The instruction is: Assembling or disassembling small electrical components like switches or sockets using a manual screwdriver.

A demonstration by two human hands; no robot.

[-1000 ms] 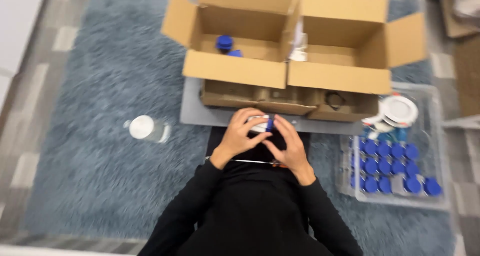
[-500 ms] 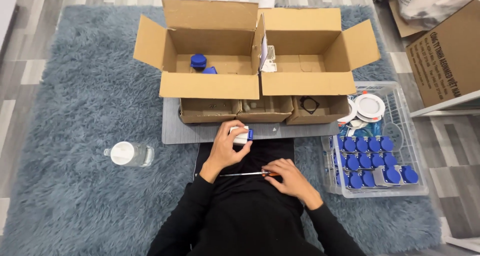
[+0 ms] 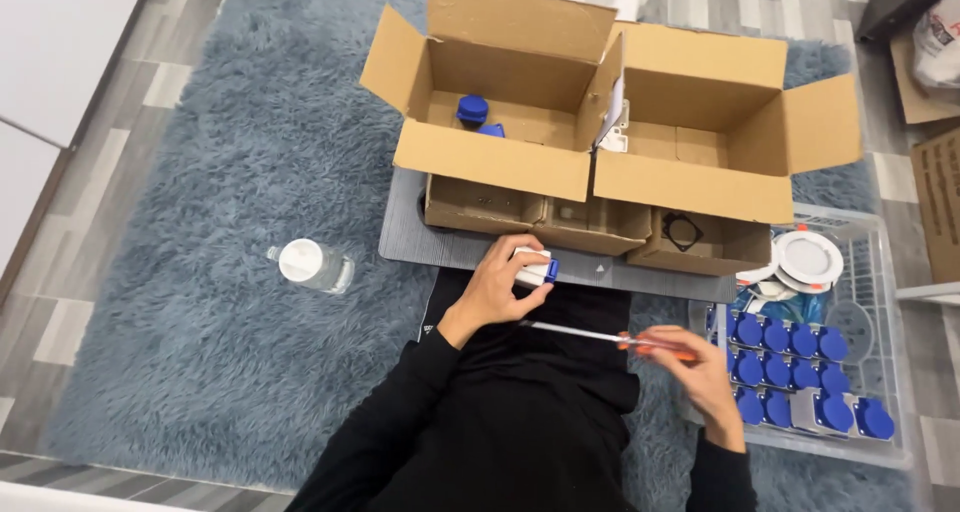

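On the rug — two open boxes.

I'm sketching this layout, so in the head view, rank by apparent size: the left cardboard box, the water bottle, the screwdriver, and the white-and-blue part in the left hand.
1. Left cardboard box, by far
2. Screwdriver, longest but thin
3. Water bottle, shorter, bulkier; close call with the screwdriver
4. White-and-blue part, partly hidden by the left hand

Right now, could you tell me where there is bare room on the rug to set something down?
The shaggy blue-grey rug lies bare left of the open cardboard boxes, apart from a capped plastic bottle. It is crowded to the right, where a clear crate of blue-capped parts stands beside the right hand.
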